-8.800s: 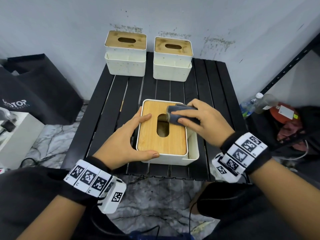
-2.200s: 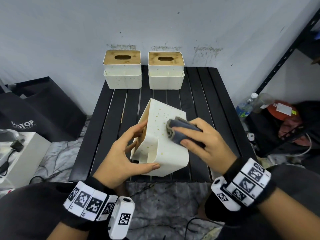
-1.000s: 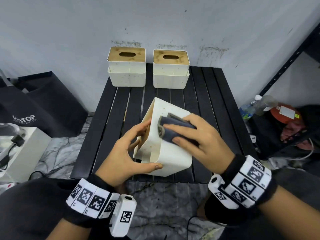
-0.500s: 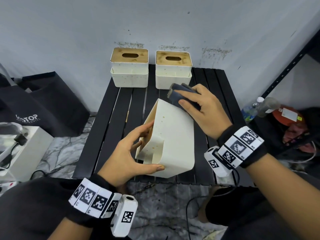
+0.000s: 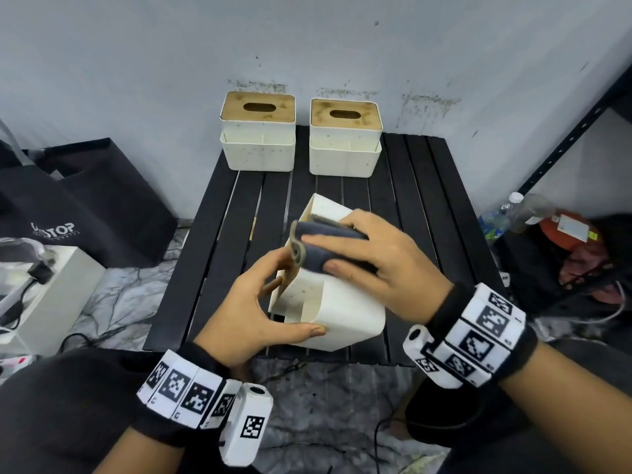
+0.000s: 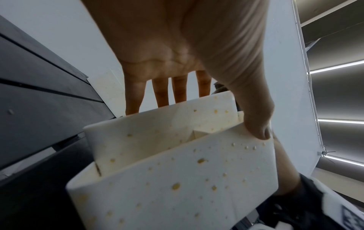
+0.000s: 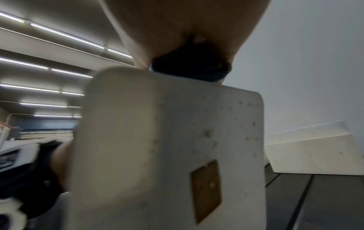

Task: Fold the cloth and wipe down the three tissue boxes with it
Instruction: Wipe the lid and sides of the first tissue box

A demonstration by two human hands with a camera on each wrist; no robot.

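Black slatted table [image 5: 420,200] against a stained wall; two tissue boxes [image 5: 258,138] upper centre, untouched. Third box [image 5: 342,313] tipped on its side mid-frame, long axis running lower right to upper left. Left hand [image 5: 249,309] clamps its near end, thumb across the wall. Right hand [image 5: 379,265] presses folded cloth [image 5: 321,248] flat on the raised upper face, fingers curled over it

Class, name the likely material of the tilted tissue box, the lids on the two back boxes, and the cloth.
Tilted tissue box: probably matte cream plastic, smooth moulded corners. Lids: bamboo or wood, tan grain. Cloth: soft dark-grey fabric, perhaps microfibre, folded thick.
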